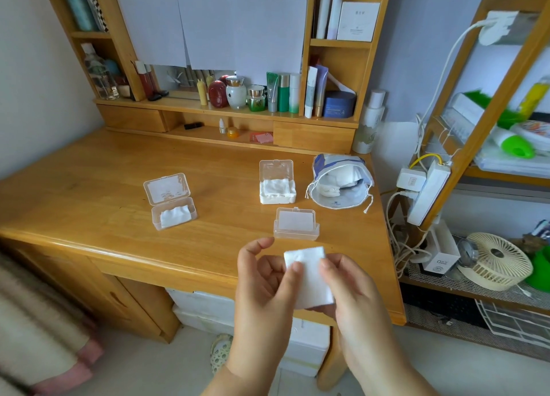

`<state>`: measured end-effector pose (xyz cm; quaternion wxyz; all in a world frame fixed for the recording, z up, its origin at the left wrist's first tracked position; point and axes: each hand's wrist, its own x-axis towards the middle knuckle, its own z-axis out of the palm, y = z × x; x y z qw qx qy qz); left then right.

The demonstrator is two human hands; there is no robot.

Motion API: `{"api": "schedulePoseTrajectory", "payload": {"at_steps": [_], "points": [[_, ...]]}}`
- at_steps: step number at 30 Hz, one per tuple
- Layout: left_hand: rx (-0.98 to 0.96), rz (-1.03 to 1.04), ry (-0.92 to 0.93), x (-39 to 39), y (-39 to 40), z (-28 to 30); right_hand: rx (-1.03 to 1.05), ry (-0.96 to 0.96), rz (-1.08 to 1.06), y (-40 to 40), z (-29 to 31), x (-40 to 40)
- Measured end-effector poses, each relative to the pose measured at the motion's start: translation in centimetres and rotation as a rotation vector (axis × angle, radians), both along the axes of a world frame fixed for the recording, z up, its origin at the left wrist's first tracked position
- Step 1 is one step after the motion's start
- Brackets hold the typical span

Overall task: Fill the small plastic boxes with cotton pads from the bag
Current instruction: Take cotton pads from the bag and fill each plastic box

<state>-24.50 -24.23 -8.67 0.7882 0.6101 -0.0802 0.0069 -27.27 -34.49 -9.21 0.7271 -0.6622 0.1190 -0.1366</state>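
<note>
Both hands hold a stack of white cotton pads (311,273) above the desk's front edge. My left hand (265,279) pinches it with the thumb on top; my right hand (345,279) grips its right side. Just beyond stands an open clear box (296,223) with its lid raised. Farther back, a second open box (277,191) is heaped with pads. A third open box (174,212) at the left holds a few pads. The drawstring bag (340,183) lies open at the back right, with pads visible inside.
The wooden desk (89,187) carries a shelf unit with cosmetic bottles and jars (256,98) at the back. A tall white bottle (369,122) stands by the bag. To the right, a rack (476,157) holds a power strip, cables and a fan.
</note>
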Motion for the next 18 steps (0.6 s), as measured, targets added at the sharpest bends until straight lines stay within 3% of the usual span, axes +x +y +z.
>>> {"api": "schedulePoseTrajectory", "payload": {"at_steps": [3,7,10,15,18], "points": [[0.043,0.046,-0.04,0.3,-0.1,-0.3,-0.042,0.059,0.017,0.2,-0.5,0.7],[-0.061,-0.022,0.119,1.1,-0.2,-0.7,-0.121,0.036,-0.054,0.6,-0.8,2.1],[-0.044,-0.143,0.161,1.9,-0.1,-1.3,0.057,-0.003,-0.051,0.4,-1.1,3.1],[-0.085,-0.042,0.126,3.6,-0.2,-2.1,0.277,-0.038,0.111,-0.1,-2.3,4.8],[-0.005,-0.079,0.135,5.5,0.3,-2.5,0.26,0.002,0.173,-0.8,-2.4,5.6]]}}
